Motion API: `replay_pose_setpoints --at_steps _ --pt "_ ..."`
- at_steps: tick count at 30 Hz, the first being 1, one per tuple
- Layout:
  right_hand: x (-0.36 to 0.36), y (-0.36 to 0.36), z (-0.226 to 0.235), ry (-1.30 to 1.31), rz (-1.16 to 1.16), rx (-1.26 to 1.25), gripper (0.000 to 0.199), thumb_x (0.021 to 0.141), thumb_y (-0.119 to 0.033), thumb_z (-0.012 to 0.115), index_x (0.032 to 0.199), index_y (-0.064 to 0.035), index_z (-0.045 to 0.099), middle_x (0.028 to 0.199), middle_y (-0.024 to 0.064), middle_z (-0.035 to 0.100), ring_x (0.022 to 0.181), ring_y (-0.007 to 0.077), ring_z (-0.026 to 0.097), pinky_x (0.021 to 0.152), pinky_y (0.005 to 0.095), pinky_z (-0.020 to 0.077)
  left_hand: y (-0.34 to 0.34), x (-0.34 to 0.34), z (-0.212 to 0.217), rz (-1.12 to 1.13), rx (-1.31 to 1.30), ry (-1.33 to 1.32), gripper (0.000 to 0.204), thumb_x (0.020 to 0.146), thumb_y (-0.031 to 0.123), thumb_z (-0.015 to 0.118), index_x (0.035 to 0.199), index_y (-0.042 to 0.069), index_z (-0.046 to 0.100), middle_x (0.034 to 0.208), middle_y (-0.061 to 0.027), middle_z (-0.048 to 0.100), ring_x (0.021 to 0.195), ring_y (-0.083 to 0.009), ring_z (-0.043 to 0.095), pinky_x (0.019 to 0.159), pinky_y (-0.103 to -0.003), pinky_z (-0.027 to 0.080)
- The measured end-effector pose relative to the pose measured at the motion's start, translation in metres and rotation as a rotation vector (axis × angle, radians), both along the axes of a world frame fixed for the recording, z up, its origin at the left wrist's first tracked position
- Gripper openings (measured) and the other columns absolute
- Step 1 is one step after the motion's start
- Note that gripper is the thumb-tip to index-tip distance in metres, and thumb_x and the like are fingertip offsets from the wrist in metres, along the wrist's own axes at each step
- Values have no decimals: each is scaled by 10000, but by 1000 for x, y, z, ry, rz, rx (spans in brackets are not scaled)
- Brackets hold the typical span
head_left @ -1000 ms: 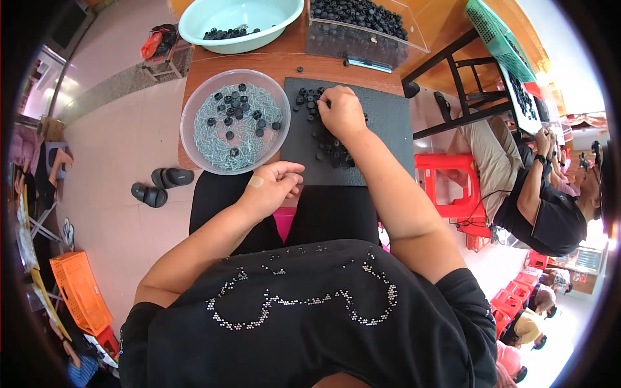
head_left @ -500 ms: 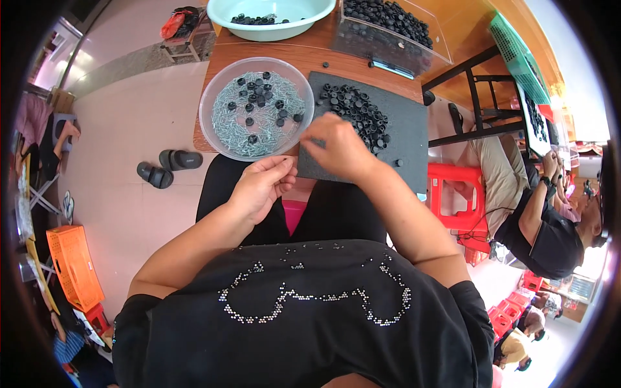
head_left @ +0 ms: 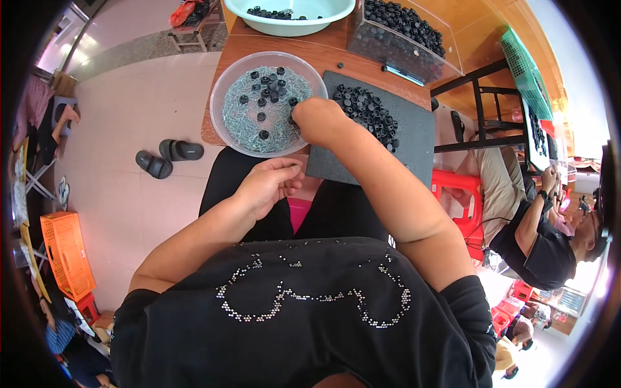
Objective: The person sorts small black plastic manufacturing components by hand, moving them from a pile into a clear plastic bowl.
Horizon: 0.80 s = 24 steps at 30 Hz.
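Observation:
A clear round tub [head_left: 216, 123] holds many thin silvery screws [head_left: 249, 129] with several black caps [head_left: 261, 116] lying on them. My right hand [head_left: 315, 121] reaches over the tub's right rim, fingers curled down at the screws and caps; the back of the hand hides what they grip, if anything. Below the tub, above my lap, my left hand [head_left: 268, 184] is closed, thumb pressed to forefinger; anything in that pinch is too small to make out. A heap of black caps [head_left: 369, 113] lies on a dark grey mat [head_left: 414, 129] to the right.
Behind the tub stand a pale green basin [head_left: 291, 26] and a clear bin [head_left: 394, 42] full of black caps on the wooden table [head_left: 226, 55]. A red stool [head_left: 459, 187] is at the right, near a seated person [head_left: 543, 239]. Black slippers [head_left: 181, 150] lie on the floor.
My right hand has moved from beside my left hand up and left, over the tub's rim. My left hand stays pinched in nearly the same place. The whole view has shifted slightly.

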State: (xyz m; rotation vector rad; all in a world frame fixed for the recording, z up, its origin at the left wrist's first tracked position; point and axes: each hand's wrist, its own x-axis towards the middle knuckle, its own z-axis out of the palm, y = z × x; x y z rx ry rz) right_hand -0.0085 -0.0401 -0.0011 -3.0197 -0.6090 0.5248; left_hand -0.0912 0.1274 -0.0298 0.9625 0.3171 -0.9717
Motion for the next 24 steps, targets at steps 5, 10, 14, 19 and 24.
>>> replay_pose_setpoints --at_steps 5,10,14,19,24 --pt "-3 -7 0 -23 -82 142 131 705 -100 601 800 -44 671 815 166 656 814 329 642 708 414 520 -1 2 -3 0 1 -1 144 884 131 575 1005 52 583 851 -32 614 730 -117 583 656 -234 470" --pt "-5 -26 7 -23 -229 455 147 681 -95 620 806 -27 658 786 177 651 766 317 649 683 384 514 -4 2 0 -7 19 -5 161 886 138 573 1021 53 583 851 -34 615 737 -119 585 661 -237 471" --pt "-12 -41 -7 -44 -414 877 121 720 -76 645 822 -12 652 722 115 649 669 209 630 642 324 500 -10 1 0 -32 26 -15 166 886 135 570 1026 48 581 862 -40 618 742 -120 588 664 -236 472" --pt "-17 -47 -14 65 -605 1154 90 807 -52 636 884 -6 629 739 9 615 640 83 535 594 218 437 -15 1 4 -78 9 -36 163 890 120 554 1024 30 575 876 -52 620 753 -123 591 672 -234 477" --pt "-56 -44 7 410 -822 1743 95 803 -52 646 893 -52 618 811 1 620 642 56 506 557 186 388 -20 14 22 114 -113 -126 162 894 87 518 1030 13 566 883 -68 618 755 -131 593 683 -246 493"
